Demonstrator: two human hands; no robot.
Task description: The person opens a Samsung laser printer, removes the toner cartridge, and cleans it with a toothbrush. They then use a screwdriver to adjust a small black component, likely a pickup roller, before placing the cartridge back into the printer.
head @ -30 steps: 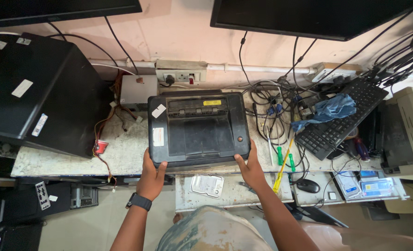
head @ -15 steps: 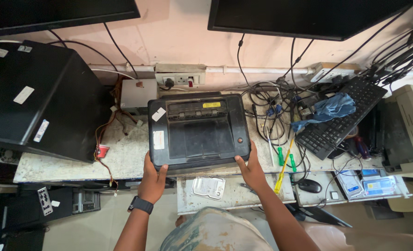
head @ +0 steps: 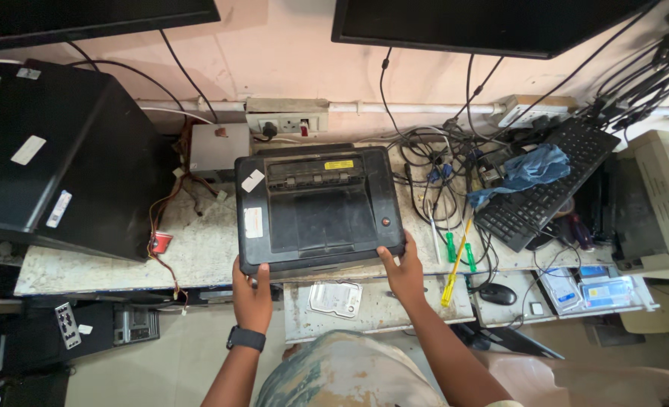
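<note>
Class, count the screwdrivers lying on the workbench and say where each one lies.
3: two green-handled screwdrivers and one yellow-handled screwdriver, all right of the black printer; cables may hide others.

monitors (head: 492,22) cropped, printer (head: 319,207) front perhaps hidden

Both hands grip the near edge of a black printer (head: 319,209): the left hand (head: 252,295) at its left corner, the right hand (head: 403,273) at its right. Just right of the right hand lie a yellow-handled screwdriver (head: 455,264) and green-handled screwdrivers (head: 450,247); a hard drive (head: 335,298) lies between the hands.
</note>
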